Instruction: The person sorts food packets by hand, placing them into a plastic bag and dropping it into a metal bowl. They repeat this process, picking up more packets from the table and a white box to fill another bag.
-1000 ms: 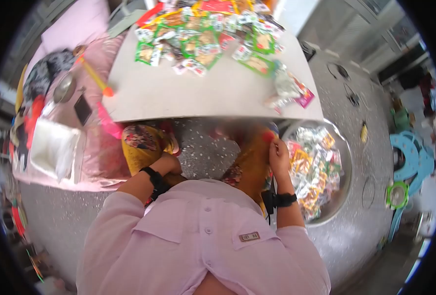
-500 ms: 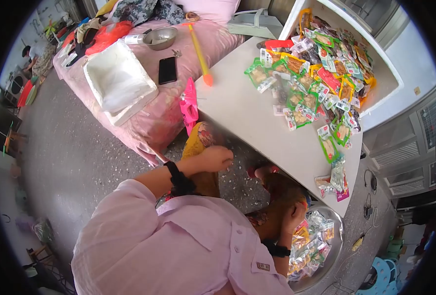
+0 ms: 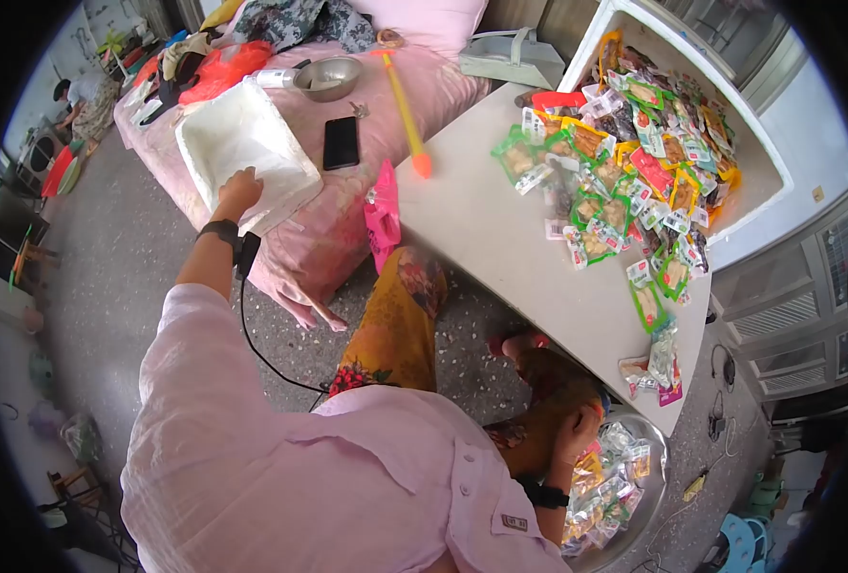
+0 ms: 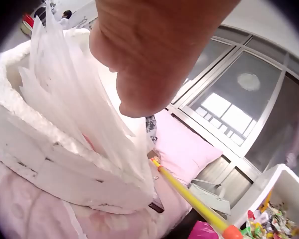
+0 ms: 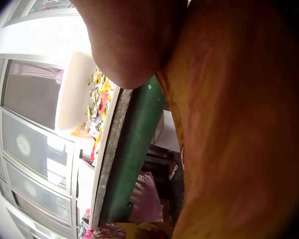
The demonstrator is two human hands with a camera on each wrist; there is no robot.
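Observation:
My left hand (image 3: pixel 238 193) reaches over the near side of a white foam box (image 3: pixel 295 186) on the pink-covered bed. In the left wrist view, thin clear plastic bags (image 4: pixel 65 84) stand up out of the box beside the hand, and the fingers hang loosely bent above its rim. My right hand (image 3: pixel 578 435) rests on my right thigh (image 3: pixel 548 382), loosely curled, with nothing seen in it. Close beside it, a round metal basin (image 3: pixel 661 468) holds many small snack packets (image 3: pixel 601 497).
Colourful snack packets (image 3: pixel 624 191) spill from a tipped white foam bin (image 3: pixel 777 162) onto the pale table (image 3: pixel 500 229). A phone (image 3: pixel 342 143), a metal bowl (image 3: pixel 328 81) and a yellow stick (image 3: pixel 403 110) lie by the box. A pink bag (image 3: pixel 383 215) hangs near the table corner.
My left hand has moved from my lap out to the left, over the foam box. The view first swung left towards the bed. My right hand stays on the thigh.

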